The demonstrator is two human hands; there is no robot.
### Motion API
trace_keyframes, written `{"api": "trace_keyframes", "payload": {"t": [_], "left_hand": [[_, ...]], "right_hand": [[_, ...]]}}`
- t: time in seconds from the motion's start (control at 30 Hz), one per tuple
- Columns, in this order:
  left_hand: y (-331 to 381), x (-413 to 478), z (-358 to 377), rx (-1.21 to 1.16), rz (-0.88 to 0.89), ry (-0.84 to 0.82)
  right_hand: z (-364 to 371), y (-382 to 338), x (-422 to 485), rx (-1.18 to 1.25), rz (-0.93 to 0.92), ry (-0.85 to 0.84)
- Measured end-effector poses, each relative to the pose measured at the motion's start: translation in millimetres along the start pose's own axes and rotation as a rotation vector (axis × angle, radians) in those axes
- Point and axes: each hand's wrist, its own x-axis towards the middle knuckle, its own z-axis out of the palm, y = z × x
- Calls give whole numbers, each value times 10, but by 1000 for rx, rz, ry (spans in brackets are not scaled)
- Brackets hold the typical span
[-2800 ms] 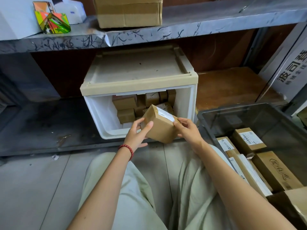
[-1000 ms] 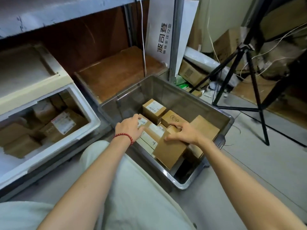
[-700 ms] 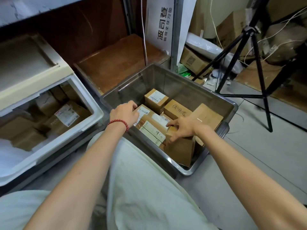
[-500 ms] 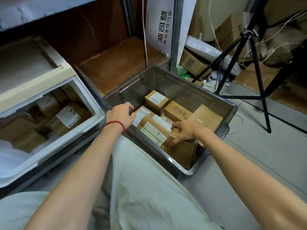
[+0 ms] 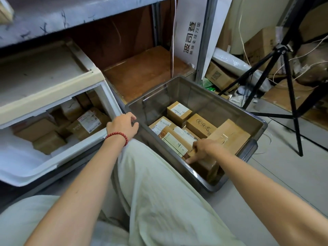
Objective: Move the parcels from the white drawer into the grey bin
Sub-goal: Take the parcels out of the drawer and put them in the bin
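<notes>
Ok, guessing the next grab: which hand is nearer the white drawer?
Left. The left hand is by the right front corner of the white drawer, beside the grey bin; the right hand is farther off, inside that bin, fingers on a parcel.

Right hand (image 5: 204, 149) inside the grey bin (image 5: 209, 98), straight fingers pressing the near brown parcel (image 5: 205, 165) beside other labelled parcels (image 5: 179, 112). Left hand (image 5: 122, 126), loosely curled, over the bin's left rim. White drawer (image 5: 26, 167), left, holds more parcels (image 5: 85, 124); black tripod (image 5: 291, 96) far right
</notes>
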Motion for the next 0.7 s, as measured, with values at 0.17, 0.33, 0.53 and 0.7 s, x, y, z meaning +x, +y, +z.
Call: {"api": "trace_keyframes", "payload": {"t": [0.17, 0.33, 0.53, 0.7], "left_hand": [[-212, -41, -14, -58, -80, 16], [-397, -43, -3, -31, -70, 69], [-567, -68, -10, 60, -117, 88], [-762, -118, -71, 71, -153, 116]], "right_hand": [[-66, 190, -18, -14, -59, -111], [454, 272, 43, 75, -79, 144], [33, -16, 102, 59, -177, 490], [-428, -637, 193, 167, -287, 664]]}}
